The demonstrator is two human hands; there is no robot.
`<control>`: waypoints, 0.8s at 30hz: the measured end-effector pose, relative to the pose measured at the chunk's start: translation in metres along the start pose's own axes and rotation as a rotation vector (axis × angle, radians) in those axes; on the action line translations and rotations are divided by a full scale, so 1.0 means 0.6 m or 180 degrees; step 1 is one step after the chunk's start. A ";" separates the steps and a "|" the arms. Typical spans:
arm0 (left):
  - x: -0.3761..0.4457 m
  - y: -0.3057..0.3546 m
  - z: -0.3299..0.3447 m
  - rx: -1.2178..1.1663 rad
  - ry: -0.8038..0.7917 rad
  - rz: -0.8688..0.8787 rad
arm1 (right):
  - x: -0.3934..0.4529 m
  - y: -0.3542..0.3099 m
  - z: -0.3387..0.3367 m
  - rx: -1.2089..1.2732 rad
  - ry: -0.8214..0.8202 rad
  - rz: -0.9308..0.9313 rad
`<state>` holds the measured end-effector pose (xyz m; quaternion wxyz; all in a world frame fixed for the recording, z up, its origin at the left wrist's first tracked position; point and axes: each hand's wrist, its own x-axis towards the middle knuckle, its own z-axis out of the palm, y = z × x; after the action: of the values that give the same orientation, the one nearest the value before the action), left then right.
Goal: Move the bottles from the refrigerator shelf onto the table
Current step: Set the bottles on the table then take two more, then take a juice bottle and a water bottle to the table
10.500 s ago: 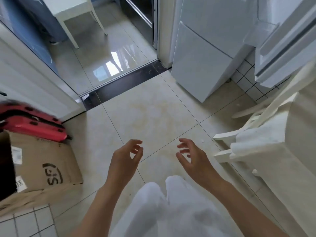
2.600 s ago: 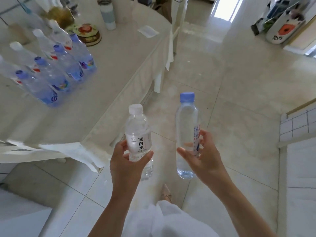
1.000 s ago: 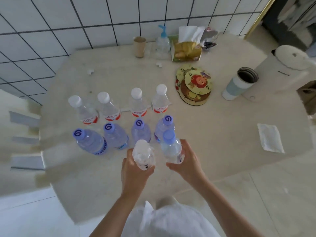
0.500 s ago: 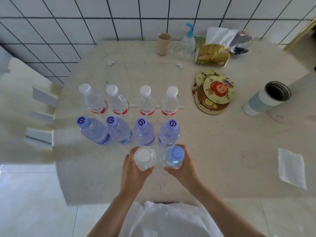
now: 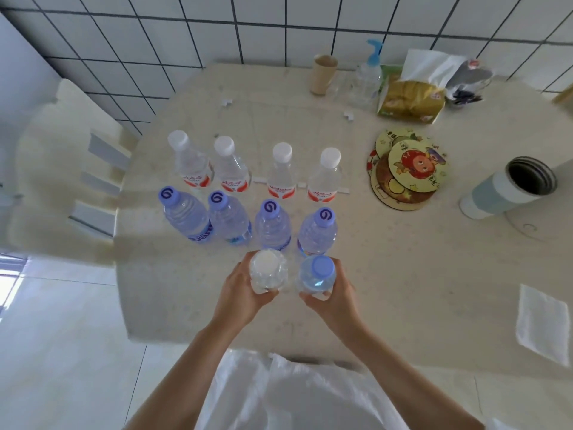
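My left hand (image 5: 240,294) grips a clear white-capped bottle (image 5: 267,270), seen from above. Beside it my right hand (image 5: 333,297) grips a blue-capped bottle (image 5: 317,274). Both stand upright over the near part of the beige table (image 5: 403,274); whether their bases touch it is hidden. Just beyond them stands a row of several blue-capped bottles (image 5: 271,225). Behind that is a row of several white-capped bottles with red labels (image 5: 280,175).
Round cartoon coasters (image 5: 407,169) and an open grey-white tumbler (image 5: 508,187) lie to the right. A tissue pack (image 5: 412,97), pump bottle (image 5: 369,76) and paper cup (image 5: 322,74) stand by the tiled wall. A folded napkin (image 5: 542,327) lies near right, a white chair (image 5: 68,169) at left.
I carried both bottles from the floor area over the table. In the last half second both hands brought them down slightly, just in front of the blue-capped row.
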<state>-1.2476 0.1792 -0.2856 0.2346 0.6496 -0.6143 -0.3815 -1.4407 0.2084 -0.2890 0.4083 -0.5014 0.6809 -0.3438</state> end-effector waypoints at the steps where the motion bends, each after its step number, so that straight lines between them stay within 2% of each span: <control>1: -0.003 0.001 0.000 -0.0062 0.0028 -0.0019 | 0.002 0.002 0.000 -0.0032 -0.0017 0.0005; 10: -0.040 0.004 0.005 -0.0637 0.0172 -0.0299 | -0.013 0.004 0.002 -0.0180 -0.0140 0.0333; 18: -0.119 -0.008 -0.020 -0.0887 0.0527 -0.0166 | -0.083 -0.011 -0.003 -0.0018 0.0173 0.0456; 24: -0.233 -0.044 -0.064 -0.1005 0.0744 -0.0238 | -0.159 -0.042 0.021 -0.0239 -0.0121 0.0067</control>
<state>-1.1947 0.3130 -0.2538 0.3891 0.6670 -0.4909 -0.4035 -1.4034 0.2929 -0.2523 0.4057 -0.5156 0.6907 -0.3041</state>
